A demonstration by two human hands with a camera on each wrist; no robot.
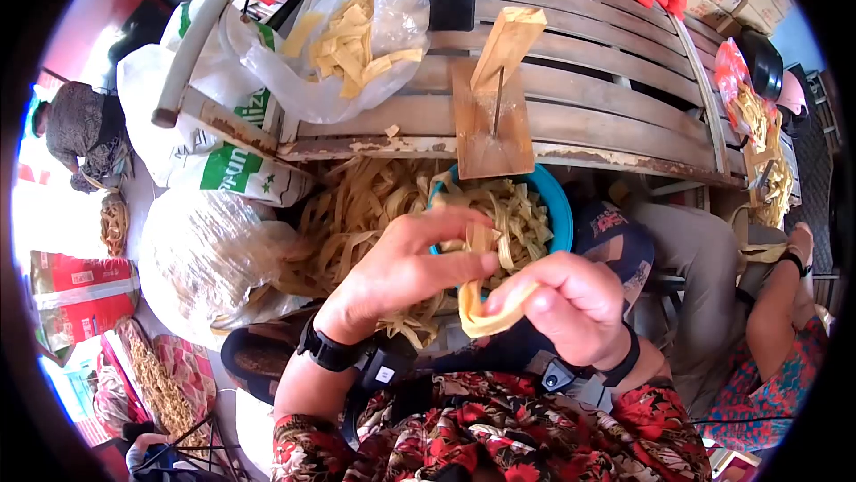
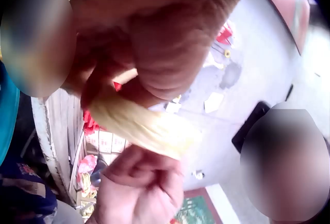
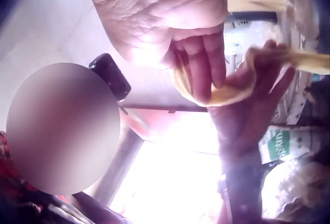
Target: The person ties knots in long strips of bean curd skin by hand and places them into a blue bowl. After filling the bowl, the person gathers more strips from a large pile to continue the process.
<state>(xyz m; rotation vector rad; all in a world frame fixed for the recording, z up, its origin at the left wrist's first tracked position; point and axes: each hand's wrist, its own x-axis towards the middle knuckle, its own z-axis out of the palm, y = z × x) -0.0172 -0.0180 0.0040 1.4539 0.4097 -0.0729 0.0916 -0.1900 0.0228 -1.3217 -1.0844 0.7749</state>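
A person's left hand (image 1: pixel 401 263) and right hand (image 1: pixel 571 304) worked one pale yellow strip (image 1: pixel 495 308) just near of a blue bowl (image 1: pixel 559 205) heaped w/ similar strips. The left hand pinched the strip's upper end betw. thumb and fingertips; the right hand's fingers were curled round the lower part, which bent into a loop (the left-wrist view showed the same strip (image 2: pixel 144 126) pressed under the thumb). The hands were close together, w/ the strip spanning them.

Beyond the bowl stood a slatted wooden bench (image 1: pixel 606 81). On its near edge lay a flat wooden block (image 1: pixel 490 139) w/ an upright metal spike (image 1: pixel 497 103), a lighter wood piece tilted against it. At far left on the bench, a clear plastic bag (image 1: pixel 374 72) held more strips. A loose pile of strips (image 1: pixel 357 205) lay left of the bowl.
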